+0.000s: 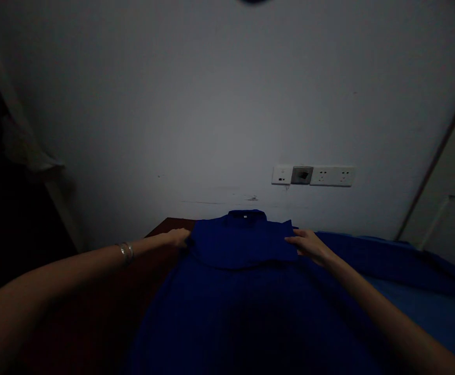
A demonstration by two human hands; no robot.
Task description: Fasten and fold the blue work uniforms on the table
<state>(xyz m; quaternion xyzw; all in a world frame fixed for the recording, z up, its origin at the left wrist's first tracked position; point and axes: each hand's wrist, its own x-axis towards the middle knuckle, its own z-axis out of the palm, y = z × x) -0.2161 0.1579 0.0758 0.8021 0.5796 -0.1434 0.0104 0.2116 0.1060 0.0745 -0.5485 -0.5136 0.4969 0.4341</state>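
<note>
A dark blue collared shirt [243, 242] lies spread before me, its collar toward the wall and a small white label inside the neck. My left hand [178, 237] grips the shirt's left edge near the shoulder, fingers closed on the cloth. On the opposite side, my right hand [309, 245] pinches the edge by the other shoulder, thumb on top of the fabric. A fold of cloth crosses below the collar between both hands. The lower part of the garment fades into deep shadow, so its hem cannot be made out.
The shirt rests on a reddish-brown table [106, 302] against a pale wall [211, 104]. Wall sockets [331, 176] sit above the shirt to the right. More blue cloth [418, 307] spreads at the right, near a white door [452, 208]. Dark furniture stands at the left.
</note>
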